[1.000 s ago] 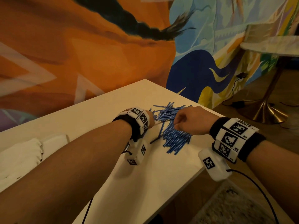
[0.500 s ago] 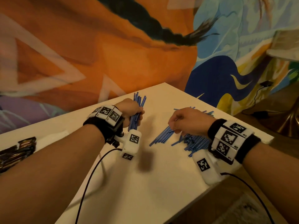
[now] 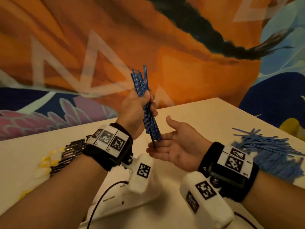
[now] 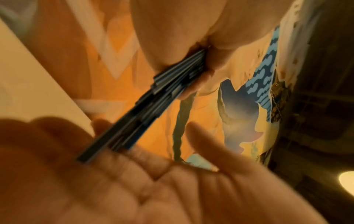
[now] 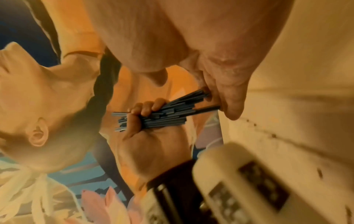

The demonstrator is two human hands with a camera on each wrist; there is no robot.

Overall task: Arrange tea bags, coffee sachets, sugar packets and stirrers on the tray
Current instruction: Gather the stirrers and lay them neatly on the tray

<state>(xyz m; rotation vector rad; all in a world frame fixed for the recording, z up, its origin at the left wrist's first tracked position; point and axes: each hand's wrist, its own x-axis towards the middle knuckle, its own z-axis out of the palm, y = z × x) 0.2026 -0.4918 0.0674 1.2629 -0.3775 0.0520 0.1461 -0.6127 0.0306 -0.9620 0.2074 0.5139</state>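
Left hand [image 3: 134, 111] raised above the white table [image 3: 206, 116], fingers and thumb curled tight round a bundle of blue stirrers [image 3: 145, 103]. Bundle stands near upright, top tilted slightly left; upper ends fan out above the fist, lower ends stick out below it. In the right wrist view the same fist [image 5: 145, 121] shows fingers wrapped over the sticks, ends uneven.

Right hand [image 3: 178, 146] just below and to the right of the fist, palm up, fingers straight and loosely spread, thumb pointing away. Lower ends of the bundle touch its fingers [image 3: 158, 142]; nothing is gripped by this hand. The left wrist view confirms: flat palm [image 4: 134, 181] with stick tips [image 4: 118, 136] resting against the fingers, picture blurred.

Loose pile of blue stirrers [image 3: 267, 146] lies on the table at right, beyond the right wrist, well apart from the held bundle. Row of dark sachets [image 3: 71, 151] lies on the table at left, partly hidden behind the left wrist; yellow packets [image 3: 47, 161] just beside them on the left, blurred. Whether these lie on a tray I cannot tell.

Both wrists carry black bands with white marker blocks; a painted mural fills the far wall.
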